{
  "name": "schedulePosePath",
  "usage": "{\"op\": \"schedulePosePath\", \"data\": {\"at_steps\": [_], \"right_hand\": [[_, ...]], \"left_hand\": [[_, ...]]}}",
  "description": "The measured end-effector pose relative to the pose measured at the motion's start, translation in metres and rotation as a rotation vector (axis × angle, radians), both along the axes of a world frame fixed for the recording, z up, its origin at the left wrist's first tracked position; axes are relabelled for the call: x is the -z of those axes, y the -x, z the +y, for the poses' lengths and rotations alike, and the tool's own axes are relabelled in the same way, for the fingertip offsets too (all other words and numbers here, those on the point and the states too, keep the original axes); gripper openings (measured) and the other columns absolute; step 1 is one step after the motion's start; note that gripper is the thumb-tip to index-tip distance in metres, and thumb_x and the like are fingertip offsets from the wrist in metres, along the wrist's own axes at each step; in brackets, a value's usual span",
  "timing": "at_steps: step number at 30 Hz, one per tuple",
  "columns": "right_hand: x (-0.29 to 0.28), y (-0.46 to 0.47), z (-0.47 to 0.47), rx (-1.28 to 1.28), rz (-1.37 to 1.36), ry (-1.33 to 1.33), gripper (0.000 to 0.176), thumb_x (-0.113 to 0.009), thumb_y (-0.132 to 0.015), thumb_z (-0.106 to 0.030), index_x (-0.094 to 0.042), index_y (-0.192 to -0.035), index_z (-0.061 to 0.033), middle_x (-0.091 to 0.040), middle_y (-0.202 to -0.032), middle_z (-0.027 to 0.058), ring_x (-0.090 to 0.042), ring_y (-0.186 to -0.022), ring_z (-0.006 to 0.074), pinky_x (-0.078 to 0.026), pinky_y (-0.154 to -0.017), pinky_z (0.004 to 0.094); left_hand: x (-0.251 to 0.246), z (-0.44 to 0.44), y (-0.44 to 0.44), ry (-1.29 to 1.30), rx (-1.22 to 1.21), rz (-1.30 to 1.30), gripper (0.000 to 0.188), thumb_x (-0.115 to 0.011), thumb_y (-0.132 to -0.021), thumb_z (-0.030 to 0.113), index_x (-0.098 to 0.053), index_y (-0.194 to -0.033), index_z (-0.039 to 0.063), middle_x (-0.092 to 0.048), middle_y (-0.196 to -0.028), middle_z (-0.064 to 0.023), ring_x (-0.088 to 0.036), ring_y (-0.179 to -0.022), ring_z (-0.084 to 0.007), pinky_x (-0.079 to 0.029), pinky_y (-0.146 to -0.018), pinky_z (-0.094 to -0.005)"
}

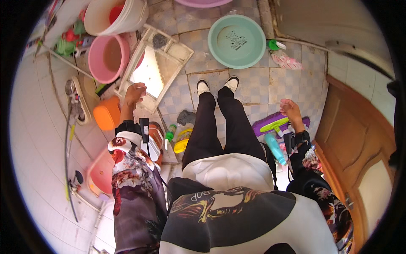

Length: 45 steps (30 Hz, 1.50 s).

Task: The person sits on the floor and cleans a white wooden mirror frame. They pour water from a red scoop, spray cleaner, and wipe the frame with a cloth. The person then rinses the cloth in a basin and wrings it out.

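My left hand (135, 93), loosely curled and with nothing visible in it, hangs over the near left edge of a dirty white-framed mirror unit (165, 68). Bright light reflects in its glass, and a grey steel-wool-like pad (159, 41) rests at its far end. Over on the right, my right hand (290, 109) is held empty with fingers apart, above a purple mop head (269, 123) with a green plate. A turquoise bottle (274, 147) stands close to that wrist. A mint-green basin (238, 41) sits on the tiled floor beyond my feet.
Left of the mirror stand a pink bucket (108, 58) holding murky water, a white bucket (127, 19) and an orange container (107, 112). A grey rag (186, 117), a green spray bottle (170, 135) and a yellow container (183, 141) are by my legs. A wooden door (355, 117) borders the right.
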State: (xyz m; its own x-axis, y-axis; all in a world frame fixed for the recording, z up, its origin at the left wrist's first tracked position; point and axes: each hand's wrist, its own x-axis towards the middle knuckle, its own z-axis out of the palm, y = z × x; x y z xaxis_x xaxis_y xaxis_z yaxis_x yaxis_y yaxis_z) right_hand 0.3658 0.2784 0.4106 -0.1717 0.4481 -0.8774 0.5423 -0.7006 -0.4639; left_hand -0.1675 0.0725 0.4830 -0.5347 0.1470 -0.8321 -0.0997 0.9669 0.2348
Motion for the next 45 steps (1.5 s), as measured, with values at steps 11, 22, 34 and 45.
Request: {"op": "schedulePosePath", "data": {"at_steps": [11, 22, 34, 45], "right_hand": [[0.035, 0.112, 0.058, -0.501, 0.058, 0.022, 0.024, -0.043, -0.078, -0.008, -0.051, -0.101, -0.0020, -0.054, -0.081, 0.0029, -0.051, -0.065, 0.0094, -0.041, -0.060, 0.0210], [0.078, 0.144, 0.106, -0.860, 0.074, -0.016, 0.023, -0.046, -0.079, -0.009, -0.051, -0.100, -0.0029, -0.053, -0.079, 0.0013, -0.050, -0.066, 0.0089, -0.040, -0.061, 0.0205], [0.199, 0.187, 0.109, -1.038, -0.043, -0.122, 0.024, -0.046, -0.084, -0.015, -0.049, -0.104, -0.0031, -0.054, -0.084, 0.0020, -0.051, -0.073, 0.0102, -0.041, -0.067, 0.0226], [0.109, 0.217, 0.021, -1.072, 0.332, -0.217, 0.020, -0.048, -0.080, -0.010, -0.053, -0.099, -0.0046, -0.056, -0.075, 0.0024, -0.054, -0.068, 0.0110, -0.044, -0.063, 0.0239]], "left_hand": [[0.040, -0.170, -0.042, -0.014, -0.431, 0.048, 0.029, -0.056, -0.074, 0.017, -0.051, -0.100, 0.007, -0.057, -0.076, -0.0002, -0.054, -0.062, -0.0098, -0.042, -0.051, -0.0232], [0.174, -0.234, -0.219, -0.076, -0.849, -0.069, 0.016, -0.055, -0.072, 0.017, -0.056, -0.084, 0.006, -0.055, -0.068, -0.0015, -0.052, -0.056, -0.0113, -0.042, -0.044, -0.0249], [0.472, -0.339, -0.288, 0.458, 0.157, -0.236, 0.040, -0.057, -0.074, 0.033, -0.049, -0.096, 0.001, -0.054, -0.091, -0.0188, -0.056, -0.073, -0.0281, -0.046, -0.062, -0.0371], [0.235, -0.225, -0.217, -0.387, -1.499, 0.016, 0.030, -0.042, -0.077, 0.025, -0.051, -0.098, 0.006, -0.055, -0.093, -0.0101, -0.055, -0.083, -0.0231, -0.047, -0.060, -0.0376]]}}
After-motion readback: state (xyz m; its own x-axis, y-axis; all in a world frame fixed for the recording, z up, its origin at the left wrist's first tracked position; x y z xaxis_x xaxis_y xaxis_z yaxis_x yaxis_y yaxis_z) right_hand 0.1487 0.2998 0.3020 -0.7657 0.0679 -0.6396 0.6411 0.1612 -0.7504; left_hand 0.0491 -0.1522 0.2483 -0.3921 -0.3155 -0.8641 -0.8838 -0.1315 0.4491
